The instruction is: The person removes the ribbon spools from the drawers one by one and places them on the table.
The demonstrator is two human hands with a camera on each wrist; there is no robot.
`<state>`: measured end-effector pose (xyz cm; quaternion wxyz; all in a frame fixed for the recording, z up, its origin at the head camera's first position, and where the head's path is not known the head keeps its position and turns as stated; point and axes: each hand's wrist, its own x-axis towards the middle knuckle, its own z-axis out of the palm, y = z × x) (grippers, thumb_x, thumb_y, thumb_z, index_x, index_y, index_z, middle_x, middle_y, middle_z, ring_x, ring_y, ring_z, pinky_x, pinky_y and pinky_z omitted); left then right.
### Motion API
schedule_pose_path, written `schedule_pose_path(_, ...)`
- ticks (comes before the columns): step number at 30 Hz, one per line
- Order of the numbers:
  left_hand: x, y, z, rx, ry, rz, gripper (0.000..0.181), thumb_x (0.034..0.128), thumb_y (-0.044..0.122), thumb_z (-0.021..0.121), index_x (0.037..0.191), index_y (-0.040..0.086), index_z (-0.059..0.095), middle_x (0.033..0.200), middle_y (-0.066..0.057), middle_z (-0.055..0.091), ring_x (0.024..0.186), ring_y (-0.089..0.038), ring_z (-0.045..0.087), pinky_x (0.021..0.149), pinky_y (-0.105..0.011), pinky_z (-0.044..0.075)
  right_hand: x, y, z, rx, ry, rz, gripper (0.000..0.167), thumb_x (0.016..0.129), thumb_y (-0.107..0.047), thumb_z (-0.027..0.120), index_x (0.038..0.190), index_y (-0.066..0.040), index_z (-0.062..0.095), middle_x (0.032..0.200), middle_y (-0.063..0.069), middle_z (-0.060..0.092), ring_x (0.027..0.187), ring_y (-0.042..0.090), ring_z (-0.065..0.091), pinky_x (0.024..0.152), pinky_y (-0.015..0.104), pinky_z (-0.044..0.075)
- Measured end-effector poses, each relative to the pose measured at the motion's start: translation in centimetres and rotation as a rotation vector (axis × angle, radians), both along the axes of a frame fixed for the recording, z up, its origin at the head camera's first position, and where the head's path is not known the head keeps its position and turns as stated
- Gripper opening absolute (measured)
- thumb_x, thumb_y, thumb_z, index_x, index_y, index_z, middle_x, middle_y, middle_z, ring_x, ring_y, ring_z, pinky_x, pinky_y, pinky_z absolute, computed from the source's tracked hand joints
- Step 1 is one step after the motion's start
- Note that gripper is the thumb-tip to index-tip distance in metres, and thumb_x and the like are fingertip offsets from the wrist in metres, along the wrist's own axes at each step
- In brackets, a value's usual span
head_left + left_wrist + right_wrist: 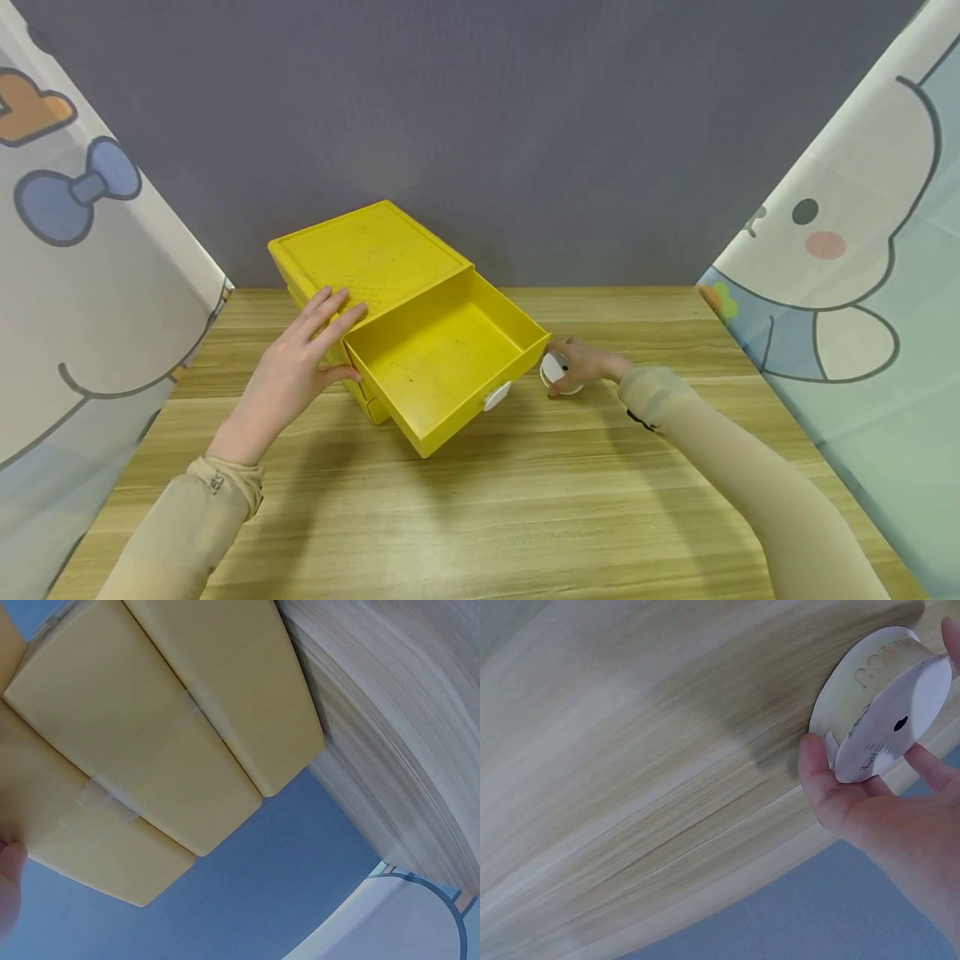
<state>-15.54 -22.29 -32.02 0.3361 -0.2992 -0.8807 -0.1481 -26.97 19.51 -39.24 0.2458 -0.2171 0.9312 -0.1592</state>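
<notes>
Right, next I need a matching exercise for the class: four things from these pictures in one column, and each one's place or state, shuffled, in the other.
1. drawer
2. spool
3. handle
4. left hand

A. at the left edge of the cabinet
B. pulled open
C. in the grip of the right hand
D. on the drawer's front

Pairs: 1-B, 2-C, 3-D, 4-A
</notes>
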Motion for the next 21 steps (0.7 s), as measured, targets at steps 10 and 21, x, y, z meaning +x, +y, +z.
schedule_pose_path(10,0.0,0.1,-0.1,0.004,0.002,-0.002,0.094,0.0491,0.012,0.090,0.135,0.008,0.052,0.142,-0.020,0.048,0.134,-0.040,0.042,0.095,-0.053,0.053,0.3,0.3,0.7,-0.051,-0.026,-0.016,0.069,0.088,-0.034,0.068,0.145,-0.010,0.038,0.142,0.025,0.040,0.127,0.041,0.040,0.101,0.061,0.042)
schedule_pose_path(21,0.0,0.0,0.0,0.006,0.001,-0.002,0.094,0.0491,0.012,0.090,0.135,0.008,0.052,0.142,-0.020,0.049,0.134,-0.041,0.043,0.094,-0.053,0.053,0.7,1.2,1.7,-0.083,-0.001,0.007,0.074,0.092,-0.039,0.062,0.148,0.000,0.031,0.150,0.029,0.030,0.137,0.049,0.028,0.107,0.068,0.034)
